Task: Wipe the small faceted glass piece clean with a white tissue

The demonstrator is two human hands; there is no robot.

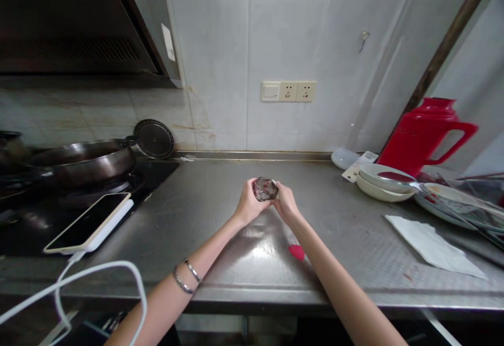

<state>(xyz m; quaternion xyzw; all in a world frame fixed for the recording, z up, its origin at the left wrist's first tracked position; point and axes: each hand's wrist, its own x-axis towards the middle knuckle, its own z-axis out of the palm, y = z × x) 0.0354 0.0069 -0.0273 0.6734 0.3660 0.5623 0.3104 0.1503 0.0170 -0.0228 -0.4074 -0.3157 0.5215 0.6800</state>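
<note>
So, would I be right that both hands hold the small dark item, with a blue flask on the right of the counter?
Not quite: in the head view, the flask at the right is red; the left hand and right hand hold the item.

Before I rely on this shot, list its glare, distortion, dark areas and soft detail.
Head view: bright glare on the steel counter, toward its front edge; the range hood, upper left, very dark; the red thermos slanting near the right side, probably wide-angle distortion; the small shiny object in the fingers too indistinct to identify.
</note>
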